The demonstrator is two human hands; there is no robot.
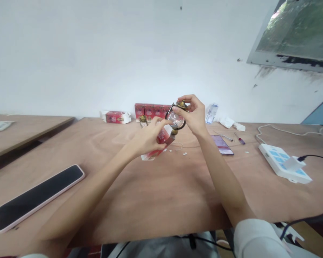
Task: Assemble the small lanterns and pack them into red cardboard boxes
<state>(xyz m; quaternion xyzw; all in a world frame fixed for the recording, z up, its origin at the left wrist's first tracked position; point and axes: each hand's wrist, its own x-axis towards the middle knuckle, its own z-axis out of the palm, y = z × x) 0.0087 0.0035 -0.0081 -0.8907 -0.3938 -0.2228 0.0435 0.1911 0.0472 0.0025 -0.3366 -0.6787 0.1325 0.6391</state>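
Note:
My right hand (195,113) grips a small bronze-coloured lantern (177,118) with a clear glass globe, its fingers around the domed top. The lantern is tilted, and its base is at the mouth of a red and white cardboard box (156,152). Wrapped around that box is my left hand (150,138), with its fingertips close to the globe. Whether the base is inside the box or just in front of it, I cannot tell. A second small lantern (143,120) stands behind my left hand, partly hidden by it.
Several red boxes (148,111) stand against the wall, with an open red box (115,117) lying to their left. A pink-edged phone (39,197) lies front left. On the right are a lit phone (223,144), a screwdriver (240,139), crumpled tissue (227,122) and a power strip (278,161).

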